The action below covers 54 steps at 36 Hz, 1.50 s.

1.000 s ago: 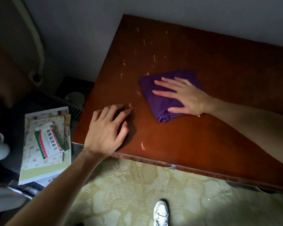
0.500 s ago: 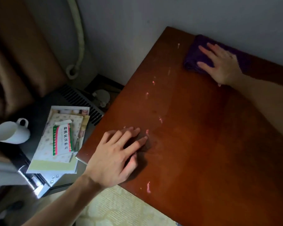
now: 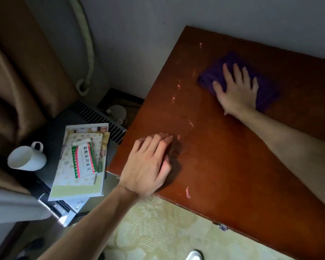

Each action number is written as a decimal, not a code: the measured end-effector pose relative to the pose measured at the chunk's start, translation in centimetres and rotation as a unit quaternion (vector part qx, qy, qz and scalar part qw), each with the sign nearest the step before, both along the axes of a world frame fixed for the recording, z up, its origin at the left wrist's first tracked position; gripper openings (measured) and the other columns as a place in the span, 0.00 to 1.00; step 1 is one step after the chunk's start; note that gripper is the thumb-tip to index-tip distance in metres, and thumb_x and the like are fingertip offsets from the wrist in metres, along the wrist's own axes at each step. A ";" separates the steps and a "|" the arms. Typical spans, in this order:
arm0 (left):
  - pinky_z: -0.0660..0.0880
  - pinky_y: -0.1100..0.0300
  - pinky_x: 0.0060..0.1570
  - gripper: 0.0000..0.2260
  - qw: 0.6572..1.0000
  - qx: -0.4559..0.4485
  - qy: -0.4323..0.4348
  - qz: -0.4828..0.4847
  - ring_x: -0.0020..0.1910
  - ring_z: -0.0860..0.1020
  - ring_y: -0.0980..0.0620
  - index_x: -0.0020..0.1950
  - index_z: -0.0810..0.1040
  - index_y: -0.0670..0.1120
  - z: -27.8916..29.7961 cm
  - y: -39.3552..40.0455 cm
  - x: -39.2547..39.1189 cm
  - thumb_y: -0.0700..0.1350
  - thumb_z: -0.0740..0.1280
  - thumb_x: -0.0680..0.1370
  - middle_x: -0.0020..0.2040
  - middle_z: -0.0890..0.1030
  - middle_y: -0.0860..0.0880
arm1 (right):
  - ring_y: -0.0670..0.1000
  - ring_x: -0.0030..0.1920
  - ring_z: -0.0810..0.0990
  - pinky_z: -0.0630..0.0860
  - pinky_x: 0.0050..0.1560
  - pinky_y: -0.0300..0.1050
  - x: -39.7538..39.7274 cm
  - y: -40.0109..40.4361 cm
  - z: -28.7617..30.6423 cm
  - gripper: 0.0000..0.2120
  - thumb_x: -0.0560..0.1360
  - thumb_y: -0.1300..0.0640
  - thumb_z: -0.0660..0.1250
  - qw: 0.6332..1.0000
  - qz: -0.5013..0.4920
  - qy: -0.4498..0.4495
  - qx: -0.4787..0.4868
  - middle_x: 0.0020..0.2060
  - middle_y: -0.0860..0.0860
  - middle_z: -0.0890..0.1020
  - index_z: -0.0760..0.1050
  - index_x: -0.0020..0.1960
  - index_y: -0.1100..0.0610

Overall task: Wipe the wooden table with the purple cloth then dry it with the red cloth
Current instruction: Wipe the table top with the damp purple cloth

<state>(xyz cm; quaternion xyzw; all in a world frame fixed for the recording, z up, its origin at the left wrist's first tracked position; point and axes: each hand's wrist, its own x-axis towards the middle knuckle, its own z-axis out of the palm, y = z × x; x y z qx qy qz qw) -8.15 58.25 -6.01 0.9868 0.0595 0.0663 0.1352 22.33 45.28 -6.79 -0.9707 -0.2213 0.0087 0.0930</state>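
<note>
Counter [image 3: 233, 166]: red-brown wooden top, set into a wall corner. Pale pink flecks [image 3: 178, 85] run in a loose line down its left part; one more lies near the near edge. A faint damp sheen shows mid-surface.

Purple cloth [image 3: 266, 87]: folded pad, lying on the far part of the counter, near the wall. The folding likely gives a thick pad that takes pressure evenly.

Right hand [image 3: 236, 91]: laid flat on the purple cloth, fingers straight and spread, pointing toward the wall. It presses rather than grips, which suits sliding the pad across the wood.

Left hand [image 3: 148, 164]: flat on the near-left corner of the counter, fingers straight and together, holding nothing. Probably a brace for the reach to the far side.

Red cloth: not in view.

Side unit, left of the counter: a dark appliance [image 3: 53, 139] carrying a stack of papers [image 3: 79, 169] with a green-and-red medicine box [image 3: 83, 160] on top, and a white mug [image 3: 25, 158] on its side.

Stage, judged: wiping in hand, flecks uncleared; drying not begun.
</note>
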 end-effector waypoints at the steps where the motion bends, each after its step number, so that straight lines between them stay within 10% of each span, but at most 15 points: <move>1: 0.67 0.51 0.60 0.21 1.000 0.001 -0.013 -0.007 0.60 0.74 0.46 0.70 0.72 0.43 0.0 -0.1 0.0 0.49 0.55 0.81 0.64 0.76 0.46 | 0.56 0.83 0.48 0.45 0.81 0.62 -2.2 -0.6 -0.2 0.33 0.82 0.33 0.45 1.000 0.004 -0.005 -0.002 0.84 0.51 0.53 0.48 0.84 0.44; 9: 0.65 0.50 0.53 0.14 0.986 -0.045 -0.156 0.030 0.53 0.70 0.45 0.61 0.74 0.43 0.0 0.1 -0.9 0.47 0.58 0.79 0.56 0.76 0.43 | 0.56 0.82 0.57 0.54 0.79 0.64 -21.4 -1.8 -0.5 0.35 0.79 0.34 0.47 0.998 0.045 -0.037 -0.008 0.82 0.51 0.60 0.56 0.83 0.45; 17: 0.66 0.49 0.54 0.15 0.995 -0.043 -0.084 0.036 0.55 0.74 0.44 0.61 0.75 0.47 -0.5 5.6 -1.8 0.50 0.57 0.79 0.60 0.76 0.47 | 0.55 0.83 0.55 0.58 0.78 0.65 -29.8 -3.1 -1.0 0.34 0.81 0.34 0.49 0.988 0.134 -0.051 -0.060 0.83 0.50 0.56 0.52 0.84 0.46; 40: 0.64 0.54 0.65 0.21 0.997 -0.070 -0.035 0.013 0.65 0.72 0.49 0.73 0.71 0.45 -1.6 7.1 -0.5 0.53 0.55 0.84 0.67 0.74 0.49 | 0.47 0.83 0.44 0.45 0.82 0.56 -4.9 3.6 0.8 0.35 0.80 0.33 0.57 0.873 0.481 0.000 -0.080 0.84 0.43 0.48 0.52 0.83 0.42; 54: 0.68 0.50 0.67 0.24 0.998 -0.043 0.033 0.022 0.71 0.70 0.48 0.76 0.69 0.43 -0.8 6.3 -0.5 0.54 0.51 0.85 0.73 0.71 0.47 | 0.50 0.83 0.51 0.50 0.80 0.61 10.5 11.7 1.6 0.36 0.77 0.24 0.45 0.949 0.313 0.023 -0.018 0.83 0.46 0.54 0.53 0.82 0.38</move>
